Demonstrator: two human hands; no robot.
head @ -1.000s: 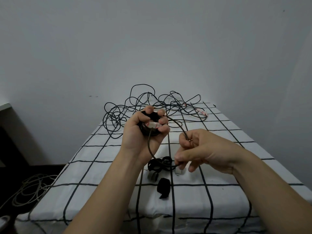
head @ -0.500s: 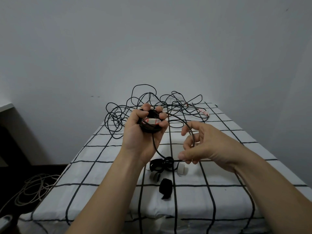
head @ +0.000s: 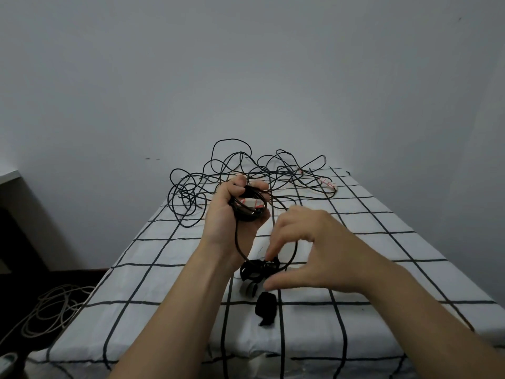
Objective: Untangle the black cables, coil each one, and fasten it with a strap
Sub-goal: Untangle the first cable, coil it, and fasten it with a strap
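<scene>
— Compared with half a second ago, the right hand [head: 308, 250] is dropping lower toward the surface [head: 382, 272], isn't it?
— Yes, and it is opening out. Thumb and forefinger are spreading wide, and the forefinger is pointing down at the heap of black straps [head: 257, 270] at lower centre of the frame. It is gripping nothing that shows.
— What about the left hand [head: 232, 206]?
— It is staying raised at centre frame, curling tightly round the coiled cable [head: 247, 216], which is carrying a white label with red marks [head: 252, 202].
— Is that cable all wound up?
— No. One loose loop [head: 236, 239] is hanging from the coil, sweeping down to the straps and rising again behind the right hand's fingers [head: 306, 233]. Whether it is touching them cannot be told.
— And the other cables?
— The tangle of black cables [head: 240, 170] is lying at the far end of the checked surface, above centre, just behind the left hand. Another white and red tag [head: 326, 184] is showing at its right edge.
— Anything else close by?
— A grey roll [head: 248, 289] is sitting just below the straps, and a single black strap [head: 266, 309] is lying beneath that. On the floor [head: 82, 277] at lower left, pale cord [head: 52, 307] is trailing.
</scene>
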